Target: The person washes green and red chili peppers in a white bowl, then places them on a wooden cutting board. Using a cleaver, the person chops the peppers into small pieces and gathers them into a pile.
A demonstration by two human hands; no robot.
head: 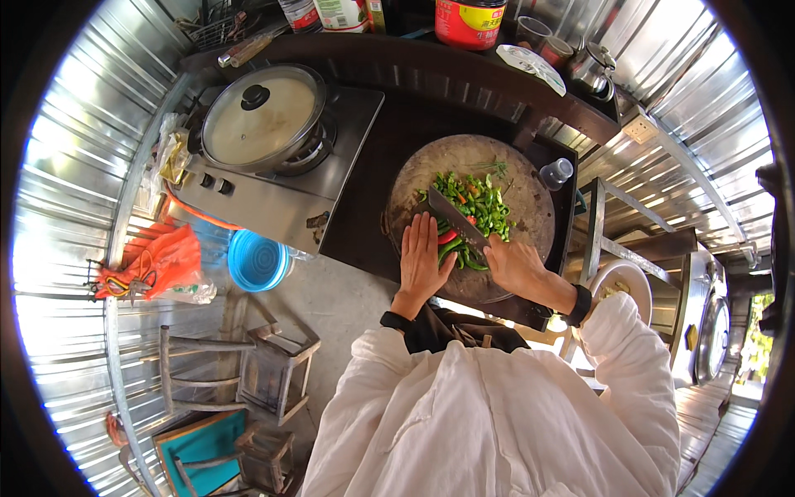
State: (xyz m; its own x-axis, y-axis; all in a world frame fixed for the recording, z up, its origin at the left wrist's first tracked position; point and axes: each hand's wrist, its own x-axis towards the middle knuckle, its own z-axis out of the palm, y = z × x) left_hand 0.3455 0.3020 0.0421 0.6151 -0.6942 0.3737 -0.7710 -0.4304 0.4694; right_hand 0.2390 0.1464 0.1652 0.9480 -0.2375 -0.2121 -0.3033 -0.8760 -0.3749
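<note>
My right hand [517, 266] grips the handle of a kitchen cleaver [458, 217], whose blade lies across green and red peppers on a round wooden chopping board [414, 164]. Chopped green peppers [487, 202] are heaped on the blade's far side. Uncut lengths of green pepper [448, 247] and a red pepper [446, 237] are on the near side. My left hand [422, 258] is laid flat at the board's left part, fingers together and thumb apart, beside the peppers; whether its fingertips press on a piece is not clear.
A lidded pan [261, 118] sits on a gas stove [282, 208] to the left. A small clear plastic cup [556, 173] stands right of the board. Behind, a dark shelf [397, 59] bears bottles and a red tub [470, 23]. A blue bucket [258, 259] and wooden chairs [273, 366] are lower left.
</note>
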